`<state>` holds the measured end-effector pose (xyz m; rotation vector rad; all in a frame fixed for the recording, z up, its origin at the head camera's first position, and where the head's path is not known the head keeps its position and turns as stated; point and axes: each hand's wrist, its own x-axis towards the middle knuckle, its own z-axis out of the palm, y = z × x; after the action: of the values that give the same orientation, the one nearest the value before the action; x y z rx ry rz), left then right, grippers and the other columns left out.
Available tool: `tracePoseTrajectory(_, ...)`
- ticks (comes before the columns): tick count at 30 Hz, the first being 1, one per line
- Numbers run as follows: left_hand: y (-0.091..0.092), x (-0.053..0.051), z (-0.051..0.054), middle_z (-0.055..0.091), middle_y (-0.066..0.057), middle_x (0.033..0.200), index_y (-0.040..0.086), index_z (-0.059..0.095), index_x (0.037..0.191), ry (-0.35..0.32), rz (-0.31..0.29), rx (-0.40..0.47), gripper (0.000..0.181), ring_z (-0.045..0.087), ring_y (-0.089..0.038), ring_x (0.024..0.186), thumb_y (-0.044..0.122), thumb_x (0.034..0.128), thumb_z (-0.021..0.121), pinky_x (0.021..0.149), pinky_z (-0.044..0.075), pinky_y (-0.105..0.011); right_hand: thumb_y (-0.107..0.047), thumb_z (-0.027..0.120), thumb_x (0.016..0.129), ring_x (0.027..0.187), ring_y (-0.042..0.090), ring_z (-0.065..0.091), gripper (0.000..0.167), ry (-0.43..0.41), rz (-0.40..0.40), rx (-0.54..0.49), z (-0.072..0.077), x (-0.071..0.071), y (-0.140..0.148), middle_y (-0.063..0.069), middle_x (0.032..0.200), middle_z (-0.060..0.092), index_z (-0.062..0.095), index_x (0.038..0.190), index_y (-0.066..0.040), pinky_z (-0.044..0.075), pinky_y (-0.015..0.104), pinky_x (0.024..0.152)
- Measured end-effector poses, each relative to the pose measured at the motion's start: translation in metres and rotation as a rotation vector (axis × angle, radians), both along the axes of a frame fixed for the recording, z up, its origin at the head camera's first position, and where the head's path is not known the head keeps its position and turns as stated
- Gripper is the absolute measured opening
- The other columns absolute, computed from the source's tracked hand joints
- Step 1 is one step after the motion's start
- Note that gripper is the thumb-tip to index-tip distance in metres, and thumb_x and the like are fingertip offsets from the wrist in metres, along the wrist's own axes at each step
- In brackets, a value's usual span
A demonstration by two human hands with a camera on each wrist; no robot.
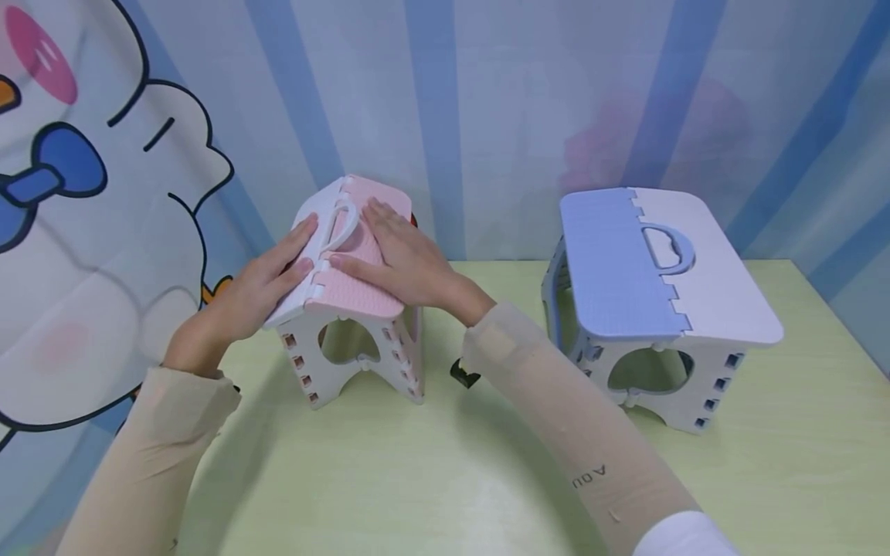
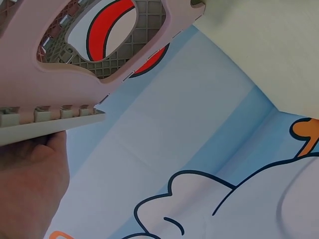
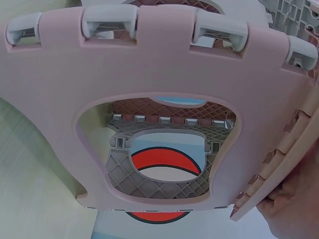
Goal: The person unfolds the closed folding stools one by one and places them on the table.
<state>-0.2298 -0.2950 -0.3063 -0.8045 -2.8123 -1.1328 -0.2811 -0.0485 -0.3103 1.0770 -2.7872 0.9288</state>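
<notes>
A pink and white folding stool (image 1: 361, 297) stands on the table, its two seat halves sloping down from a raised middle seam with a white handle. On the white half rests my left hand (image 1: 253, 289), fingers fairly straight. My right hand (image 1: 410, 259) lies flat across the pink half, thumb toward the seam. The left wrist view shows the stool's pink leg panel (image 2: 75, 84) from the side, with my left hand (image 2: 35, 184) against the pale seat edge. In the right wrist view, a pink panel (image 3: 164, 69) with an oval opening fills the frame, my right hand (image 3: 294, 204) at its edge.
A blue and white folding stool (image 1: 612, 262) stands unfolded to the right, its top flat. A small black object (image 1: 464, 374) lies on the pale green table (image 1: 389, 479) between the stools. Behind hangs a blue striped backdrop (image 1: 501, 100) with a cartoon figure at left.
</notes>
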Motion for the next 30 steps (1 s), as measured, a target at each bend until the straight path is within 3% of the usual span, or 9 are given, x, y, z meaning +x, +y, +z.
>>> tracePoseTrajectory(30, 0.0038, -0.001, 0.0025, 0.009, 0.001, 0.167, 0.023, 0.015, 0.161, 0.03, 0.036, -0.101, 0.064, 0.006, -0.027, 0.152, 0.031, 0.1057, 0.046, 0.113, 0.016, -0.067, -0.068, 0.043, 0.096, 0.151, 0.016, 0.0, 0.096, 0.004, -0.004, 0.063, 0.0029, 0.0008, 0.0065, 0.007, 0.166, 0.004, 0.009, 0.16, -0.005, 0.004, 0.032, 0.121)
